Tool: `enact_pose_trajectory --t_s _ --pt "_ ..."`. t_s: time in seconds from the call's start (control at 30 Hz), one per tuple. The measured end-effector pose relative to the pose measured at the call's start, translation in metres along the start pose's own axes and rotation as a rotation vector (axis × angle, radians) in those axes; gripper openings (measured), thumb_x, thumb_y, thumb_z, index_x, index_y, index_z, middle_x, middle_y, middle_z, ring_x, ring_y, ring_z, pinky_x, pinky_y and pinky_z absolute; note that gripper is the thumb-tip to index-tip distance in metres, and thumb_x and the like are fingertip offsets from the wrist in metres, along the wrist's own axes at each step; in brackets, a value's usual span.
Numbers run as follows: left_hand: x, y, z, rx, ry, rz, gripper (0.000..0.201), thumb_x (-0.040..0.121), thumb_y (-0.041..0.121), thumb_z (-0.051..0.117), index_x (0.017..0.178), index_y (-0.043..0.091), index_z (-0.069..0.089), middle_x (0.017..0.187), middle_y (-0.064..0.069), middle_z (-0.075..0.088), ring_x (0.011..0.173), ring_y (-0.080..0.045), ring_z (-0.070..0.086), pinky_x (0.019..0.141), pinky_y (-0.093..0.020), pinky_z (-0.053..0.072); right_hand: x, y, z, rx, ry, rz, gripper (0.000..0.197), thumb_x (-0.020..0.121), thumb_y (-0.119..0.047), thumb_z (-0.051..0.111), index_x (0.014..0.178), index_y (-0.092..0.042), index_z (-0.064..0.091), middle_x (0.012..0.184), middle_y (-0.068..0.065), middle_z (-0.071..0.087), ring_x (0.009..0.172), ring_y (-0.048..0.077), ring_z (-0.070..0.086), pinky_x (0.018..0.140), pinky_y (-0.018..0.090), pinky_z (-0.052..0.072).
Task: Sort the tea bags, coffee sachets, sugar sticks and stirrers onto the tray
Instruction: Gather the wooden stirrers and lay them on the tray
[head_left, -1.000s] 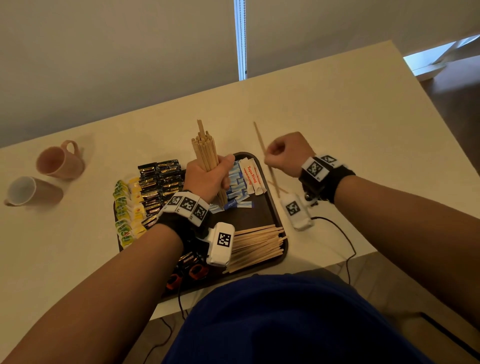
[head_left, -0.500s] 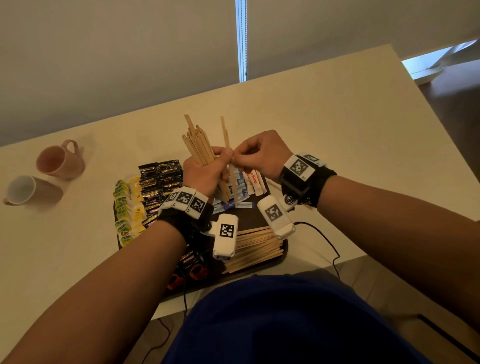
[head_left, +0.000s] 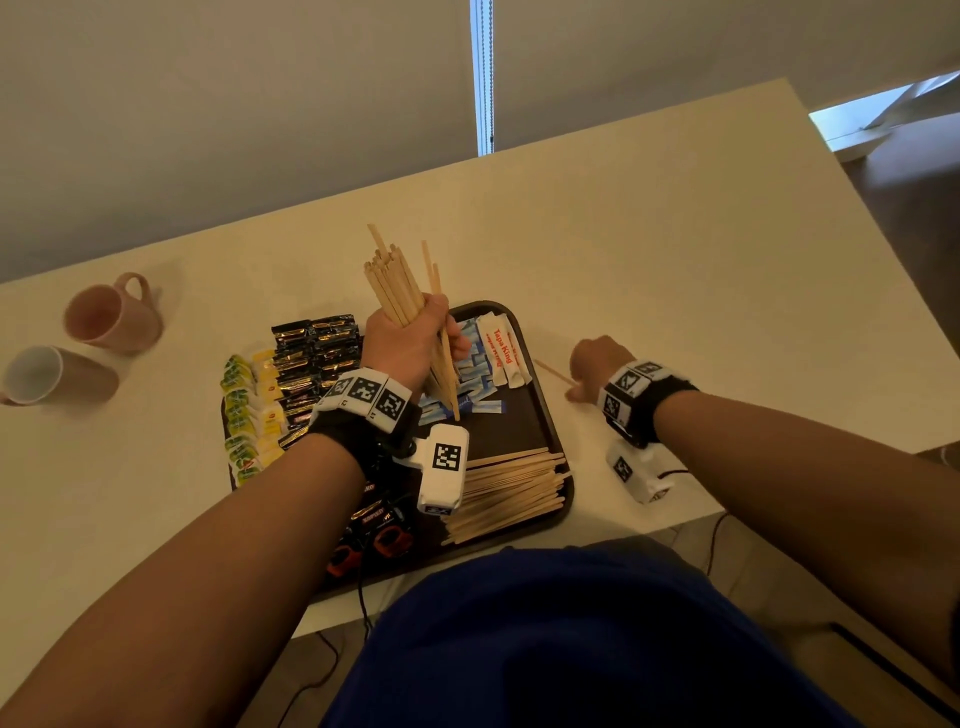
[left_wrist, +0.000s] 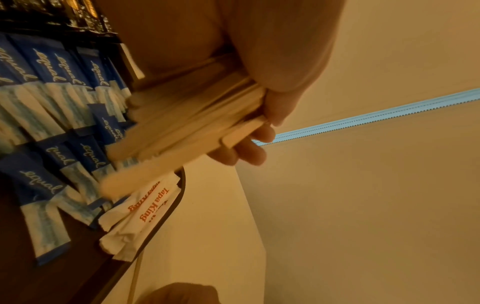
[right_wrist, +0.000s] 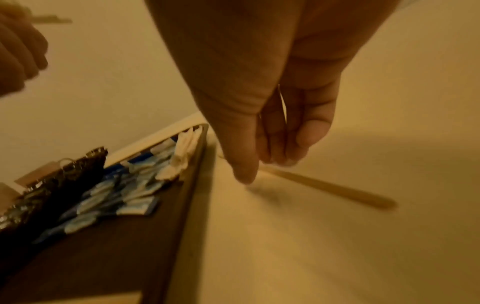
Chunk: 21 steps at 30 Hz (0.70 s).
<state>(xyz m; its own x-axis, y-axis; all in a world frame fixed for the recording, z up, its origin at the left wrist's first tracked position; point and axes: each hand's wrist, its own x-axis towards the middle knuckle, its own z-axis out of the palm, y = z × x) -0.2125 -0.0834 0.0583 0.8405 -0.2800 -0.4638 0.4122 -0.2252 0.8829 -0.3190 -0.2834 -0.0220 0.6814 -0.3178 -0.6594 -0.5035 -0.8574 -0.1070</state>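
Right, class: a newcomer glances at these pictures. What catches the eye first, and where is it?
First, the fistful of wooden stirrers gripped upright in the left hand above the tray. Then the right hand, reaching down to a lone stirrer lying on the table just right of the tray.
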Motion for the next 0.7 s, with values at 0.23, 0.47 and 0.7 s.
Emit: enact_pose_trajectory --t_s 0.23,0.47,0.7 --pt "0.001 -0.002 -0.002 0.008 -0.007 0.068 0.011 0.096 0.026 0.063 0.089 0.020 0.067 0.062 0.002 0.061 0.054 -0.018 0.055 0.067 -0.043 0.053 -0.003 0.001 0.008 -0.070 -0.047 0.020 0.022 0.091 -0.012 0.061 0.109 0.001 0.062 0.108 0.016 0.064 0.097 0.031 0.065 0.073 0.031 0.049" --pt "-0.002 0.004 -0.004 0.048 -0.010 0.092 0.020 0.098 0.029 0.060 0.082 0.019 0.066 0.069 0.000 0.069 0.066 -0.021 0.069 0.069 -0.040 0.060 -0.005 -0.005 -0.020 0.412 0.272 0.002 0.011 0.083 -0.019 0.067 0.089 -0.010 0.064 0.086 0.004 0.066 0.077 0.020 0.062 0.067 0.030 0.053" --pt "-0.004 0.004 -0.002 0.023 -0.009 0.136 0.018 0.097 0.030 0.060 0.080 0.024 0.061 0.057 0.003 0.054 0.054 -0.020 0.052 0.068 -0.046 0.051 -0.044 -0.072 -0.076 1.012 0.262 -0.455 0.006 0.087 -0.003 0.066 0.082 -0.006 0.065 0.067 0.008 0.067 0.057 0.021 0.068 0.055 0.029 0.057"
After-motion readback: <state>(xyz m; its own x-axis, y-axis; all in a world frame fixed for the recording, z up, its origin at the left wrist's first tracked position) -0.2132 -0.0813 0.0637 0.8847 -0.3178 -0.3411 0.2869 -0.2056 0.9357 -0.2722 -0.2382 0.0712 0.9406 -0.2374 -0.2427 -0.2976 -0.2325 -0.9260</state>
